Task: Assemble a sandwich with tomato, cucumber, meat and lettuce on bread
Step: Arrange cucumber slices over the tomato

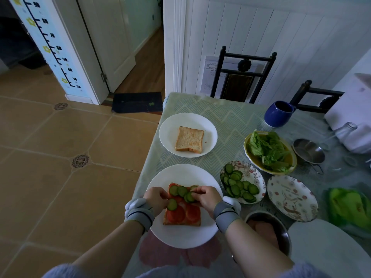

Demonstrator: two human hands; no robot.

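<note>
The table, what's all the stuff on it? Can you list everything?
near plate: one, white, under the hands
open sandwich: one, red tomato and green cucumber on bread
far plate: one, white, behind it
bread slice: one, toasted brown, on far plate
cucumber plate: one, patterned, green slices
lettuce dish: one, yellow, green leaves
rabbit plate: one, patterned, no food
meat bowl: one, metal, pink slices
cup: one, blue, far side
small pan: one, metal
left hand: fingers on cucumber
right hand: fingers on cucumber

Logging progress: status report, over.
Left hand and right hand laying cucumber slices on tomato-covered bread. Meat, lettuce not added. Nothing obstructing.
</note>
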